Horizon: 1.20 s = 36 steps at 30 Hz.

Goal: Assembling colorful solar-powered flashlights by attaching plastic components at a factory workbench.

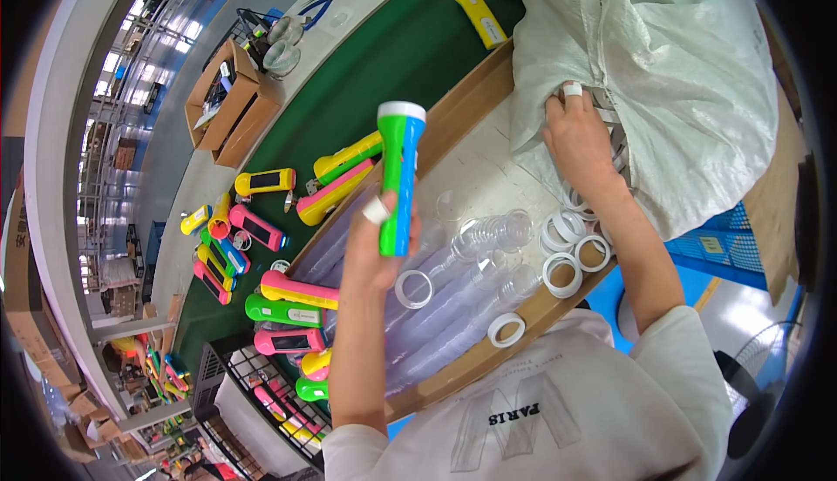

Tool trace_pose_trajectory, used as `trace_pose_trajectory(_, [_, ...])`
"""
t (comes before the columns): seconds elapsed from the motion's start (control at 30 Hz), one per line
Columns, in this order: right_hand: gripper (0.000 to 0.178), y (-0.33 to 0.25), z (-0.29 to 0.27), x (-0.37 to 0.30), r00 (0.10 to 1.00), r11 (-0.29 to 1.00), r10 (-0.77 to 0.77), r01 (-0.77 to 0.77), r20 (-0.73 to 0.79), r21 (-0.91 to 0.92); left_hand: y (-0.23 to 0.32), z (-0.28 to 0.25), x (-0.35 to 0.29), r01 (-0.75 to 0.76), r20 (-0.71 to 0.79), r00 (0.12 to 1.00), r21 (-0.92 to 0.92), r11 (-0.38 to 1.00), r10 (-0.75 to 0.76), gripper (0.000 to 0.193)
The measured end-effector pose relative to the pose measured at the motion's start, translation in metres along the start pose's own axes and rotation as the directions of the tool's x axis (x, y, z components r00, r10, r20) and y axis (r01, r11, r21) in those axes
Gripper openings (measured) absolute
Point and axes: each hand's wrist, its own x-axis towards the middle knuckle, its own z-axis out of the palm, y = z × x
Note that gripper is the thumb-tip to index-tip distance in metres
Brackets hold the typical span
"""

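head view, the only one. my left hand [370,241] is clamped around a green-and-blue flashlight [399,180], raised above the carton tray [466,89] with its white-rimmed head pointing up. my right hand [580,141] is at the mouth of the white woven sack [663,54]; its fingertips are lost among folds and rings, so i cannot tell whether that grip is apart or together.

step, as i judge it: holding one flashlight ready while reaching for a part, probably one of the white rings [564,294]. the next move calls for a firm left grip and a right hand drawn out without snagging the sack.

room: open air above the tray between my hands, over the nested clear plastic cups [453,307]. tighter on the left, where more flashlights [261,182] crowd the green desk [349,84] up to the tray's edge. the near rim has loose rings just inside it (one well apart from the cluster, easily nudged). the sack overhangs the tray's right end, so a low sweep there could catch.
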Motion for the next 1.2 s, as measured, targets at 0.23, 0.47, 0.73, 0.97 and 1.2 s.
trace_pose_trajectory(0.23, [0.021, 0.01, 0.008, 0.001, 0.977, 0.999, 0.005, -0.015, 0.215, 0.043, 0.044, 0.013, 0.044, -0.43, 0.305, 0.782, 0.896, 0.116, 0.543, 0.059])
trace_pose_trajectory(0.47, [0.012, -0.006, -0.006, -0.013, 0.997, 0.986, -0.077, 0.073, 0.018, 0.147, -0.023, 0.002, 0.021, -0.505, 0.557, 0.798, 0.827, -0.248, 0.231, 0.05])
trace_pose_trajectory(0.73, [0.02, -0.008, -0.044, -0.024, 0.923, 0.752, -0.062, -0.207, 0.379, 0.626, -0.031, -0.005, 0.039, -0.433, 0.481, 0.793, 0.877, -0.21, 0.374, 0.025])
trace_pose_trajectory(0.97, [0.032, -0.076, -0.046, -0.012, 0.969, 0.459, -0.245, 0.104, 0.013, 0.882, 0.033, 0.016, -0.01, -0.227, -0.103, 0.941, 0.517, 0.825, 0.323, 0.014])
trace_pose_trajectory(1.2, [0.062, -0.106, -0.022, -0.005, 0.976, 0.286, -0.088, 0.217, -0.2, 0.933, 0.044, 0.037, 0.0, -0.307, -0.001, 0.91, 0.669, 0.677, 0.414, 0.025])
